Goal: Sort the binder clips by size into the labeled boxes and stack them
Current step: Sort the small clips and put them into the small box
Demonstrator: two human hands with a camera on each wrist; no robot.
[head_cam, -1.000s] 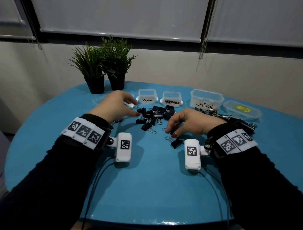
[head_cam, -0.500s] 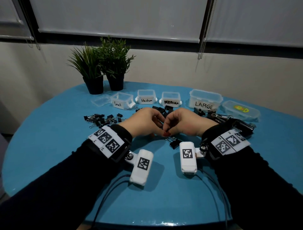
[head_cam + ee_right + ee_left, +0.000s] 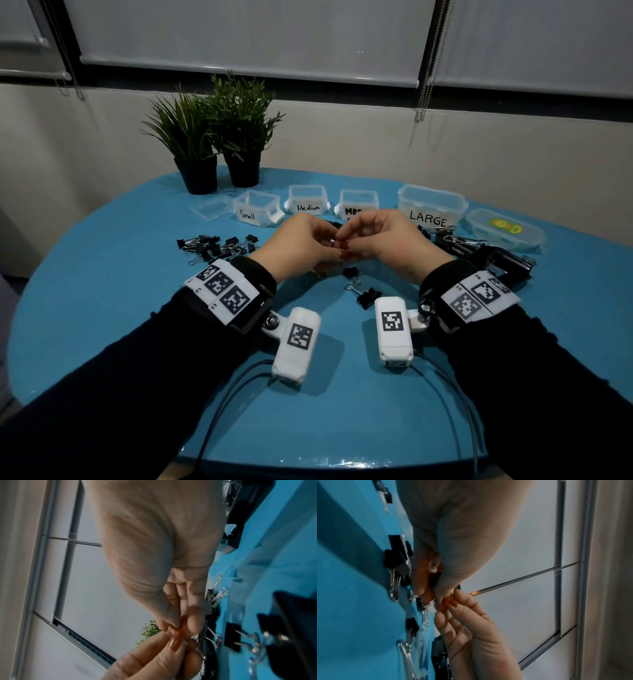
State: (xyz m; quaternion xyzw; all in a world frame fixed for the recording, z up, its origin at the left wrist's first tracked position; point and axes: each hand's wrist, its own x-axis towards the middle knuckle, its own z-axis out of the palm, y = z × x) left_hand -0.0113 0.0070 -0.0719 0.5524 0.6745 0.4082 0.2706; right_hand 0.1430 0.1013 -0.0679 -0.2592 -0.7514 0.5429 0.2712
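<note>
Working over the middle of the round blue desk [image 3: 102, 308], your left hand [image 3: 301, 245] and right hand [image 3: 387, 240] meet fingertip to fingertip just in front of the row of boxes. Both grips are pressed together in a pinch on something small between them; a glint of metal shows there in the head view, and a dark edge shows under your left thumb in the left wrist view, so it is probably a binder clip, though your fingers hide most of it.

The sorting looks barely begun. Take the clear plastic box labelled "Small" [image 3: 257, 209] as your landmark. Its right-hand neighbours are a clear box labelled "Medium" [image 3: 308, 200], a second medium box [image 3: 358, 202] partly behind your hands, and a larger clear box labelled "LARGE" [image 3: 430, 205]. All four appear empty, though their floors are hard to see. A loose clear lid [image 3: 210, 207] lies just left of the landmark box.

In front and to the left of that box lies a cluster of small black binder clips [image 3: 212, 245]. Far to its right, in front of the large box, sits a heap of big black clips [image 3: 479, 250]. More clips rest beneath and just behind your hands, including one black clip [image 3: 368, 296] near your right wrist.

Judging from this, nearly every clip is still to be boxed, and no stacking has started.
</note>
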